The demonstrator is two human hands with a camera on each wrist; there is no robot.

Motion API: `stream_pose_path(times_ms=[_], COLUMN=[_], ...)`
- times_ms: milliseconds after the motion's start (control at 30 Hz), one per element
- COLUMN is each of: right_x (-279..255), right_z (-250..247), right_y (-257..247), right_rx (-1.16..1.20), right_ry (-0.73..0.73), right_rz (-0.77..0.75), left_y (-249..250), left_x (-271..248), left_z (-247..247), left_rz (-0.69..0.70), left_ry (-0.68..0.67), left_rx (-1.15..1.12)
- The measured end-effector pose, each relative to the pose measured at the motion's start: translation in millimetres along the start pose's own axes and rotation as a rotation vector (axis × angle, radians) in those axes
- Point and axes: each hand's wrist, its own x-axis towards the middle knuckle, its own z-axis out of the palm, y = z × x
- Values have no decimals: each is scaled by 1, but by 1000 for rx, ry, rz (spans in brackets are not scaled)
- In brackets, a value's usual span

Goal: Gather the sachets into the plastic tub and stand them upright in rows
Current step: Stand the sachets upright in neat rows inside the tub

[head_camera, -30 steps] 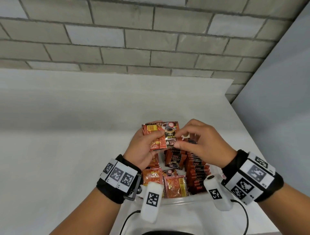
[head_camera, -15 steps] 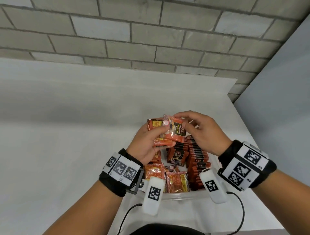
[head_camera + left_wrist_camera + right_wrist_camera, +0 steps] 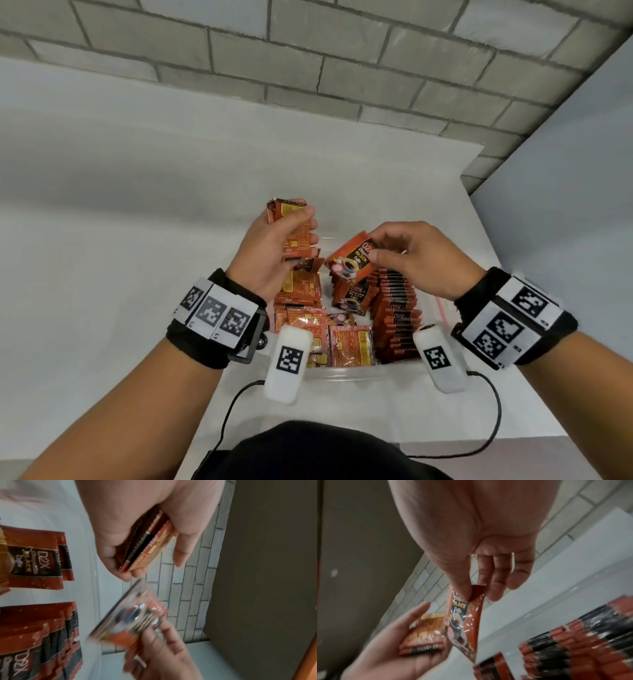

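I see bare floor at the far end of the plastic tub (image 3: 342, 375), past the packed row of sachets (image 3: 394, 308). Flat sachets (image 3: 301, 322) cover its near left. My two hands hang over it and block the way down.

We see soft, even light, wide-angle bending at the edges, and motion blur in both wrist views.
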Motion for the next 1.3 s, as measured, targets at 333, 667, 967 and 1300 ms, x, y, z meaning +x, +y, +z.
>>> stream_pose_path(times_ms=[333,667,967,1300], right_x=[9,19,23,23], right_z=[35,41,44,40], right_y=[4,5,4,-2], right_rx=[-734,-906,-968,-983], right_ry=[-280,-359,-373,-356], right_rz=[75,115,109,84], left_y=[-1,0,-1,-2], left_x=[-2,-3,-4,-5], left_z=[-13,-14,-14,-14], left_rz=[-36,-56,-90,-117], left_ry=[55,47,46,36], left_rx=[22,9,4,-49])
